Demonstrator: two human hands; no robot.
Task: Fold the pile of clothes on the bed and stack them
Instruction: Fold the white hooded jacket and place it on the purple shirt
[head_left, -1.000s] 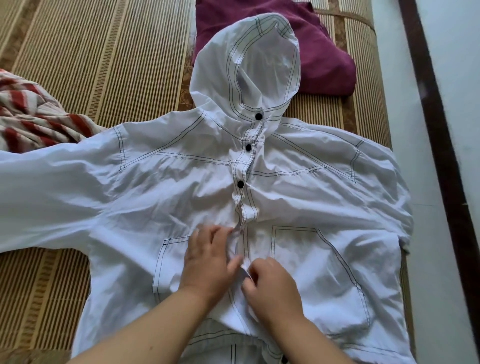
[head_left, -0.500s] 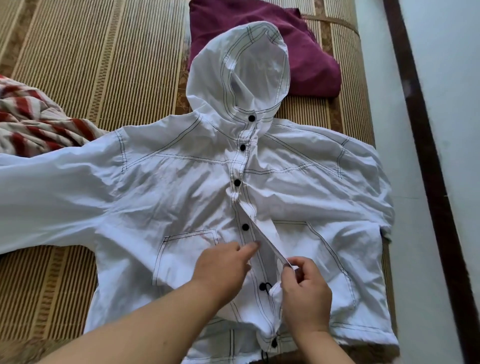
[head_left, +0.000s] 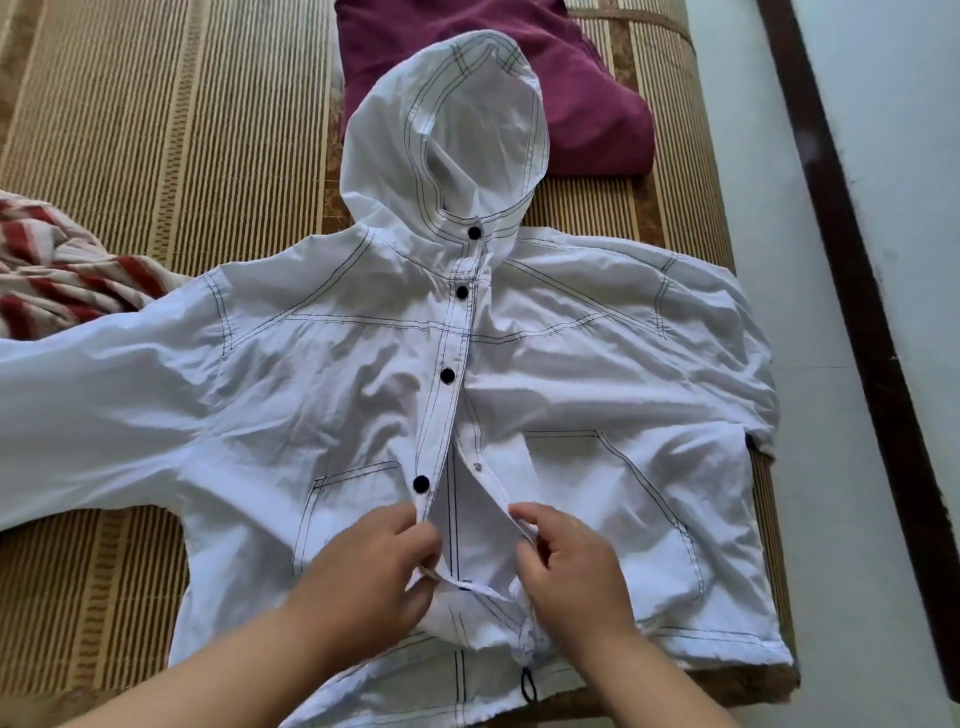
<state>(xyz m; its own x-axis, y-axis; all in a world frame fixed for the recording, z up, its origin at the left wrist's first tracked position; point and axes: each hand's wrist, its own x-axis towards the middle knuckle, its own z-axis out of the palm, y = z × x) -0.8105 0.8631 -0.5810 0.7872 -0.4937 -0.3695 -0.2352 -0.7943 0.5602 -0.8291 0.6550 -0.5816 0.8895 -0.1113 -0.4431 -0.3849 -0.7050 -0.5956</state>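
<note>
Atop mat (head_left: 182, 104), hands, left (head_left: 374, 566) and right (head_left: 566, 566), pinch jacket (head_left: 322, 395).

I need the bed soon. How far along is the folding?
Done: the maroon garment looks folded. In hand: left hand and right hand pinch the partly open front of the white jacket, lying unfolded. Left: fold it, then the crumpled striped cloth, and stack.

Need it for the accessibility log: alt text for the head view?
The left hand and right hand each pinch one front edge of a white hooded jacket spread face up on a woven mat, its lower front parted. A maroon garment lies partly under the hood; a red-and-white striped cloth sits crumpled at the left.
</note>
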